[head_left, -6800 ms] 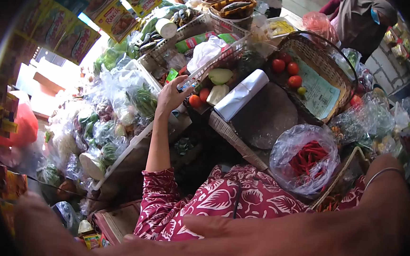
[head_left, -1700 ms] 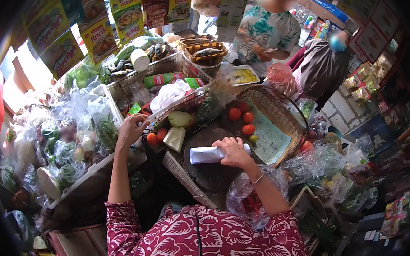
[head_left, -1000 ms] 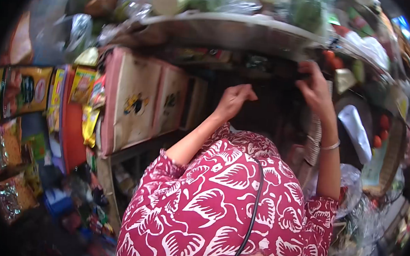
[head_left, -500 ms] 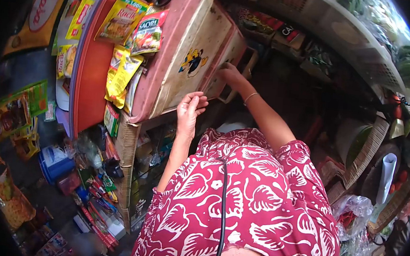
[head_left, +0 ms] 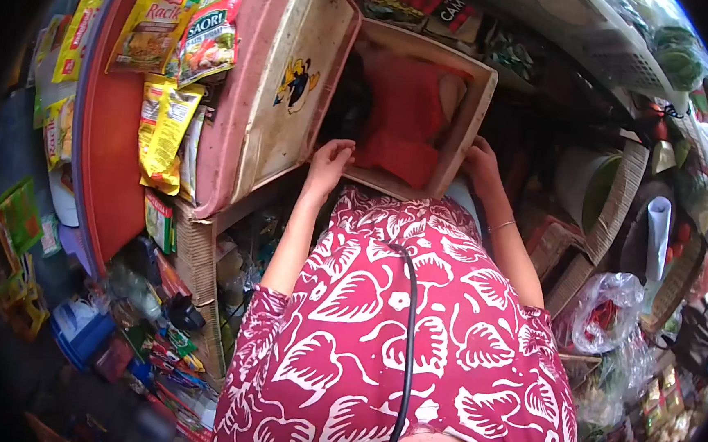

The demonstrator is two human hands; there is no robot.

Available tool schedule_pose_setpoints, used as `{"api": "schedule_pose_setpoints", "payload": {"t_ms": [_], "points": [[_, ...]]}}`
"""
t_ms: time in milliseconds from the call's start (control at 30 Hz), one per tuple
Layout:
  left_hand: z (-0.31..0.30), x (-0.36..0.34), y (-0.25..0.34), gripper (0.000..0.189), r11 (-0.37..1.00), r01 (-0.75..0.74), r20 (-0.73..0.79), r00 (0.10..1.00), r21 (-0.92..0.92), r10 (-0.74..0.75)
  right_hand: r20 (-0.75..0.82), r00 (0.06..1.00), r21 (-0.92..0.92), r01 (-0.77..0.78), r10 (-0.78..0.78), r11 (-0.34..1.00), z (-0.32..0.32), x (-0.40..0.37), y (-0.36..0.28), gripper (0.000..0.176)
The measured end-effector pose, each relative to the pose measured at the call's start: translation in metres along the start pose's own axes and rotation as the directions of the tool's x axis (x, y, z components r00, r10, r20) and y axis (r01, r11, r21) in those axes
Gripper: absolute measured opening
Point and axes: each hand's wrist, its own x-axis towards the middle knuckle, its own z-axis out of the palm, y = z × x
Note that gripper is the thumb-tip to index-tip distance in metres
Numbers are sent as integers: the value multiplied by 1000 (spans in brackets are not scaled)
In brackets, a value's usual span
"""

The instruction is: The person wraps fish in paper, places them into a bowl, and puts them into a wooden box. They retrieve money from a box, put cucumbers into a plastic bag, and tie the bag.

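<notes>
Head view looks down over our red leaf-patterned blouse at a drawer (head_left: pixel 470 106) that stands out of the pink cabinet (head_left: pixel 268 92), with its open top toward us. Our right hand (head_left: pixel 483 158) is closed on the drawer: the fingers wrap its near right corner. We judge that this grip carries the weight and keeps the box level. Our left hand (head_left: pixel 330 158) lies at the near left corner, where the drawer meets the cabinet front. Its fingers are loosely spread and only touch the wood, so it seems to steady this side more than to hold it. With one hand at each corner, the drawer sits straight before our chest.

Inside the drawer lies a red plastic bag (head_left: pixel 406 118), which covers most of the bottom; what is under it we cannot tell.

Seasoning sachets (head_left: pixel 178 36) hang in rows on the left of the cabinet, probably so that they are easy to see and to pick. Far to the right, a white paper roll (head_left: pixel 658 234) and a clear bag of red chillies (head_left: pixel 606 312) stay well apart from both hands
</notes>
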Motion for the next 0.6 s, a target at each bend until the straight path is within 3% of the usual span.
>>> {"api": "schedule_pose_setpoints", "payload": {"t_ms": [33, 67, 100, 133, 167, 200, 267, 300, 367, 433, 500, 533, 567, 600], "points": [[1, 5, 0, 24, 999, 2, 13, 1000, 46, -2, -100, 995, -62, -26, 20, 998, 6, -7, -8, 41], [2, 9, 0, 24, 996, 0, 21, 1000, 93, -2, -102, 995, -61, -26, 20, 998, 11, -7, -11, 41], [2, 11, 0, 24, 994, 3, 9, 1000, 109, -4, -176, 890, -399, 327, -421, 857, 16, -6, -13, 40], [3, 13, -2, 24, 994, 3, 3, 1000, 113, -3, -85, 619, -690, 529, -781, 494, 26, -4, -16, 38], [2, 16, -6, 24, 995, -25, -39, 999, 94, 29, -53, 545, -705, 573, -837, 418, 46, -14, -40, 29], [0, 16, -9, 24, 996, -52, -82, 995, 77, 58, -51, 549, -696, 580, -834, 424, 60, -13, -50, 29], [-3, 12, -5, 24, 988, -30, -105, 993, 150, 46, 96, 756, -566, 577, -647, 589, 82, -2, -60, 20], [-5, 9, -4, 24, 986, -20, -75, 997, 165, 33, 123, 799, -440, 575, -588, 690, 98, 7, -60, 15], [-7, 0, 0, 24, 982, -28, -51, 998, 186, 38, 289, 799, -544, 591, -527, 596, 122, 40, -42, 27], [-8, -4, -3, 24, 981, -93, -80, 991, 172, 109, 275, 654, -408, 743, -705, 530, 162, 58, -8, 38], [-10, -4, -3, 27, 970, -140, -108, 981, 199, 164, 610, 510, -464, 850, -606, 248, 169, 71, 37, 45], [-10, -4, -1, 27, 969, -143, -92, 982, 203, 164, 598, 517, -475, 844, -612, 248, 168, 65, 37, 45], [-9, -4, 2, 29, 948, -196, -111, 967, 251, 230, 734, 632, -520, 759, -250, 392, 168, 55, 35, 49], [-9, -2, 5, 32, 922, -247, -128, 947, 299, 295, 775, 613, -598, 635, 151, 489, 168, 48, 30, 52]]}}
